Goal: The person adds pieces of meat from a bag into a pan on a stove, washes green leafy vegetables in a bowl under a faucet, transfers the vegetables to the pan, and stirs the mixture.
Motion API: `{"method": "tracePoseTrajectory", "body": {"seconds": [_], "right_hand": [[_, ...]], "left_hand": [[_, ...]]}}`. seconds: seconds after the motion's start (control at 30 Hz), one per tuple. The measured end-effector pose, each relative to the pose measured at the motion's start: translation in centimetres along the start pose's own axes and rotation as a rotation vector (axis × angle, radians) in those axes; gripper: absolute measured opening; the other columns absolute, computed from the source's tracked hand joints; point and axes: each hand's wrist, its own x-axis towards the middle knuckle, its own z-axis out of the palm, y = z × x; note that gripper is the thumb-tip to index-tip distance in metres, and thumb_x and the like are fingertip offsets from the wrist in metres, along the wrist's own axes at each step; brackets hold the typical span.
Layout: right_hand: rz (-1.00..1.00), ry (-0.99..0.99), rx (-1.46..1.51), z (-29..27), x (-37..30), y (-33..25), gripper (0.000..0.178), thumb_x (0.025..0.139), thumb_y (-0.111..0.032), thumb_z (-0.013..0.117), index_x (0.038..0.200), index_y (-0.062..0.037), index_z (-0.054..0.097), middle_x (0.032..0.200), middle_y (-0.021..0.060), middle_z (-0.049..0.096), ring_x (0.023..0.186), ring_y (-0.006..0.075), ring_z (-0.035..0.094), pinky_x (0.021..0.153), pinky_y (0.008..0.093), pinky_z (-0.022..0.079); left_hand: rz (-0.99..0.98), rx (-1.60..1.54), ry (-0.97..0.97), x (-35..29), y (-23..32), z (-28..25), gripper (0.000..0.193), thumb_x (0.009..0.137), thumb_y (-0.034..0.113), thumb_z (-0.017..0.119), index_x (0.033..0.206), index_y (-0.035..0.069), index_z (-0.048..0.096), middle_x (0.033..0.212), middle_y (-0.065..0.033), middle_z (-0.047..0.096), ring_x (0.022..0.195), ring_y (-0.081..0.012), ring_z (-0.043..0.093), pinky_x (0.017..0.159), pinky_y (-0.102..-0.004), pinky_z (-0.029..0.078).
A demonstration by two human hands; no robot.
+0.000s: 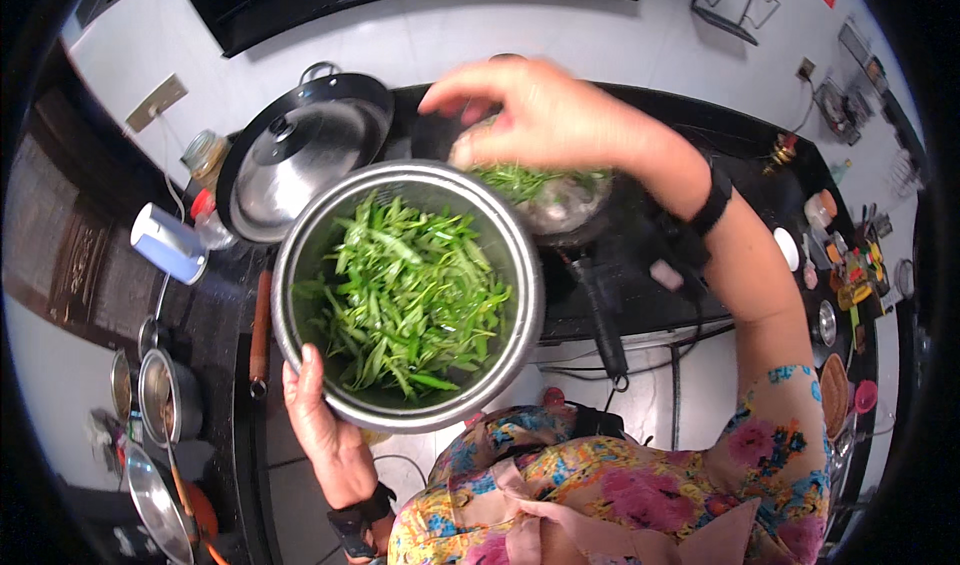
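Note:
My left hand [318, 415] grips a deep steel bowl [530, 265] by its near-left rim, thumb over the edge and fingers underneath. Chopped green leaves [415, 295] fill much of the bowl, which is held up and tilted toward me. Over the bowl's far rim and the frying pan, my right hand [530, 110] is slightly blurred, with thumb and forefinger apart and nothing visible between them. Partly hidden by that hand and the bowl, the frying pan [590, 230] holds more greens [520, 180] and something pale; its black handle [600, 325] points toward me.
A lidded wok [375, 115] stands to the left of the pan. Nearby are a glass jar [205, 155], a red-capped jar [208, 220] and a white-blue container [170, 245]. Steel pots [185, 405] line the left counter; small kitchen items [855, 285] crowd the right.

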Motion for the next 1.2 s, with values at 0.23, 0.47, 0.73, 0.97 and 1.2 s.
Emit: {"method": "tracePoseTrajectory", "body": {"seconds": [0.23,0.47,0.73,0.97,1.2], "right_hand": [[-0.214,-0.505,-0.358,9.3,-0.1,-4.2,0.107,0.047,-0.017,0.085,0.138,-0.0169,0.028,0.139,0.0199,0.024,0.125,0.0410,0.028,0.099,0.0458,0.037],[-0.202,-0.805,-0.594,13.6,0.5,-4.9,0.105,0.048,-0.016,0.083,0.137,-0.0275,0.029,0.141,0.0158,0.022,0.117,0.0406,0.039,0.083,0.0494,0.048],[-0.397,-0.587,-0.432,13.0,0.8,-2.2,0.036,0.060,-0.002,0.063,0.096,-0.0085,0.062,0.089,0.0142,0.058,0.075,0.0317,0.063,0.061,0.0396,0.053],[-0.395,-0.148,-0.461,5.6,2.0,-5.4,0.027,0.062,-0.003,0.062,0.088,-0.0084,0.065,0.081,0.0113,0.059,0.073,0.0311,0.062,0.061,0.0393,0.052],[-0.367,0.023,-0.426,5.4,1.6,-4.8,0.024,0.061,0.000,0.061,0.084,-0.0069,0.064,0.080,0.0108,0.059,0.073,0.0302,0.061,0.065,0.0381,0.052]], "left_hand": [[-0.033,0.013,-0.035,-0.8,0.4,-0.9,0.039,0.083,0.013,0.062,0.118,0.001,0.049,0.110,-0.0115,0.059,0.096,-0.0213,0.059,0.086,-0.0343,0.048],[-0.041,-0.018,-0.048,-1.8,0.7,-0.5,0.029,0.083,0.012,0.061,0.109,0.002,0.054,0.104,-0.0106,0.061,0.090,-0.0190,0.061,0.081,-0.0327,0.050],[-0.086,-0.055,-0.034,-1.7,-1.3,-2.1,0.025,0.083,0.013,0.062,0.106,0.004,0.056,0.100,-0.0092,0.063,0.087,-0.0177,0.061,0.080,-0.0311,0.050],[-0.037,-0.028,-0.005,-0.7,-1.6,-2.1,0.025,0.083,0.012,0.063,0.105,0.004,0.056,0.099,-0.0074,0.063,0.086,-0.0158,0.061,0.078,-0.0294,0.050],[-0.035,-0.060,0.036,-0.1,-1.4,-1.8,0.021,0.082,0.012,0.065,0.100,0.005,0.057,0.096,-0.0062,0.062,0.083,-0.0142,0.060,0.077,-0.0283,0.050]]}}
